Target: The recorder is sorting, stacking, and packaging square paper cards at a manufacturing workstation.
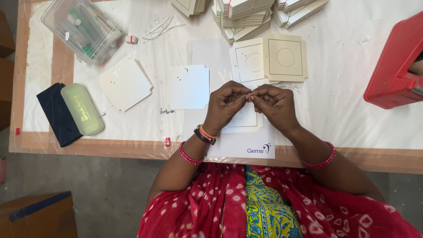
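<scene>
My left hand (227,105) and my right hand (274,103) meet fingertip to fingertip above a white card (246,121) on the table. Between the fingertips I pinch a tiny piece (249,98) with a red spot; its shape is too small to tell. Both hands have their fingers curled in on it. The card under my hands lies on a larger white sheet (246,147) at the table's near edge. Just beyond my hands lie two cream cards with printed circles (284,57).
Stacks of cream cards (246,17) stand at the back. A blank white card (189,87) and a cream card pile (125,83) lie to the left. Further left are a green case (81,109), a dark pouch (55,112) and a clear box (83,28). A red bin (392,66) stands right.
</scene>
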